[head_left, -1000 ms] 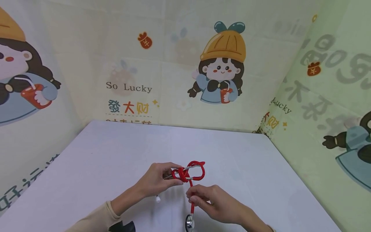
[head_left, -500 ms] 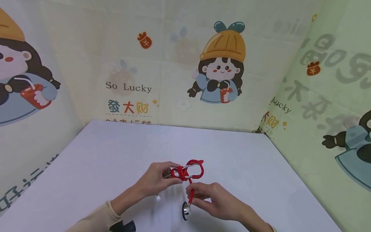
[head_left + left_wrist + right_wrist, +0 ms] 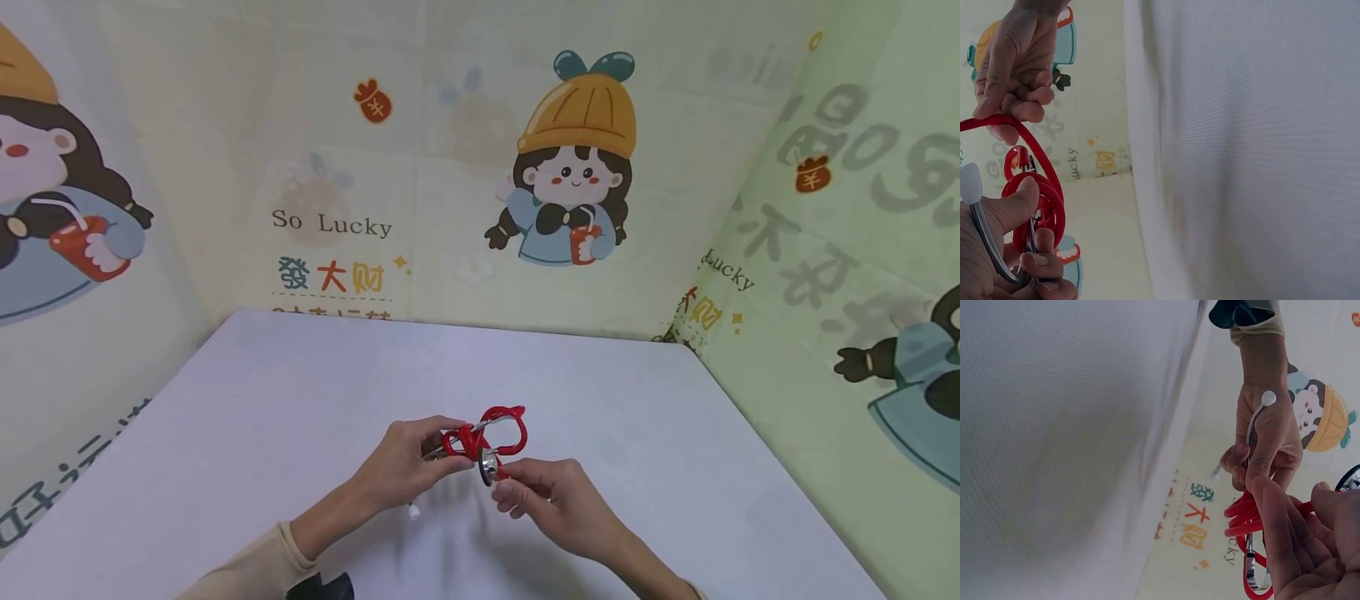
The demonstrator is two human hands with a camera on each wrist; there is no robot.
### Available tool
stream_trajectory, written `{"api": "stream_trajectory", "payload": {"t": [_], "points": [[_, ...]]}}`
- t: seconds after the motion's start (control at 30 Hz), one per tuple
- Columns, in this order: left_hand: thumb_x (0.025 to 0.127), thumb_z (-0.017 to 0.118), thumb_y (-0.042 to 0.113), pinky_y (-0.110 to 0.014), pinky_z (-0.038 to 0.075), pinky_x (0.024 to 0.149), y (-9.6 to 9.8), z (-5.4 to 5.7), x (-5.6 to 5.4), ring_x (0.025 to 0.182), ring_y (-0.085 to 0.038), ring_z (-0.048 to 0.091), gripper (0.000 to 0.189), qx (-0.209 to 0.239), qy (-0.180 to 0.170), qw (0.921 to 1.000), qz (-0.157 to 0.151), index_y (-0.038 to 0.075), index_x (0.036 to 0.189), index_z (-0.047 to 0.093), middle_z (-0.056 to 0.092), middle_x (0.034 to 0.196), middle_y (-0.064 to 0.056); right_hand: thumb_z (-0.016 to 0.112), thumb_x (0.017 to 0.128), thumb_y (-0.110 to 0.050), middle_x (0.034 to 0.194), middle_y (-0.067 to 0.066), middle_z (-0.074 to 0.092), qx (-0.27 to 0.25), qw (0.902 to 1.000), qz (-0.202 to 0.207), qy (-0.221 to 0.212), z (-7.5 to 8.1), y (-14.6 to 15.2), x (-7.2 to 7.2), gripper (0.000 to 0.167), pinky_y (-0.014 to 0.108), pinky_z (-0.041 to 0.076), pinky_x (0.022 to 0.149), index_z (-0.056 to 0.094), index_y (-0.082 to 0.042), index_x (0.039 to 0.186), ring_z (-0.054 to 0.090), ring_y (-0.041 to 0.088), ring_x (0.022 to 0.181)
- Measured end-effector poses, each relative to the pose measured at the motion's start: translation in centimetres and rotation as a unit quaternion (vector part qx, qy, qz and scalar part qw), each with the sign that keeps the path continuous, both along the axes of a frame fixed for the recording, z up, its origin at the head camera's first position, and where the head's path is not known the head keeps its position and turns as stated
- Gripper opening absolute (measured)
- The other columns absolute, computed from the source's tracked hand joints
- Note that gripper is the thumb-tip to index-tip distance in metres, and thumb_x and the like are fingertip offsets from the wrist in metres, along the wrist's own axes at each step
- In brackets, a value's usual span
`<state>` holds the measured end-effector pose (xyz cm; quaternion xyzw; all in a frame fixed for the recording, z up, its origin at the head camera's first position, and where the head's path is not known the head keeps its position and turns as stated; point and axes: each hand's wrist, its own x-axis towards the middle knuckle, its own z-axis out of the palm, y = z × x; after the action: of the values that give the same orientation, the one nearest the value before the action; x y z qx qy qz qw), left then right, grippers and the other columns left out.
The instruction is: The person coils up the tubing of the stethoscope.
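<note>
A stethoscope with red tubing point(image 3: 517, 432) is held in the air above the table, its tube wound round the metal ear tubes point(image 3: 1250, 562). My left hand point(image 3: 401, 471) grips the wound bundle, thumb against the red coils point(image 3: 1054, 209). One white ear tip point(image 3: 414, 512) hangs below that hand; both ear tips show in the right wrist view. My right hand point(image 3: 558, 507) pinches the loose tube end close to the round metal chest piece point(image 3: 489, 467). In the head view the chest piece appears in front of the coils; whether it touches them I cannot tell.
The white table point(image 3: 337, 375) spreads beneath both hands. Printed cloth walls point(image 3: 442, 192) with cartoon figures stand at the back and sides. A dark strap or device point(image 3: 321, 587) is on the left sleeve.
My right hand has lifted the tube end, bringing the chest piece up from below the hands to the coils. The left hand keeps its hold, with the bundle slightly higher.
</note>
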<state>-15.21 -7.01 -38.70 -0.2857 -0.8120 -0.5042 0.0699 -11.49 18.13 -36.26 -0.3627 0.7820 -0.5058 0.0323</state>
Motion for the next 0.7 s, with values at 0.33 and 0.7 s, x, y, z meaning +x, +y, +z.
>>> {"api": "stream_trajectory", "payload": {"t": [0.33, 0.7], "points": [[0.085, 0.084, 0.014, -0.024, 0.059, 0.079, 0.5, -0.1, 0.1, 0.092, -0.015, 0.075, 0.044, -0.003, 0.007, 0.9999, 0.006, 0.007, 0.126, 0.07, 0.077, 0.11, -0.006, 0.071, 0.098, -0.023, 0.077, 0.008, 0.075, 0.016, 0.9949, -0.09, -0.043, -0.3, -0.4, 0.0, 0.019, 0.033, 0.06, 0.059, 0.078, -0.006, 0.098, 0.071, 0.021, 0.063], [0.084, 0.085, 0.013, -0.026, 0.059, 0.081, 0.9, -0.3, 0.1, 0.099, -0.024, 0.075, 0.046, -0.009, 0.022, 0.9997, -0.002, 0.006, 0.127, 0.07, 0.075, 0.116, -0.006, 0.069, 0.1, -0.024, 0.064, -0.004, 0.069, 0.014, 0.9897, -0.135, -0.047, -1.0, -0.6, 0.1, 0.026, 0.032, 0.053, 0.044, 0.075, -0.007, 0.082, 0.064, 0.013, 0.05]]}}
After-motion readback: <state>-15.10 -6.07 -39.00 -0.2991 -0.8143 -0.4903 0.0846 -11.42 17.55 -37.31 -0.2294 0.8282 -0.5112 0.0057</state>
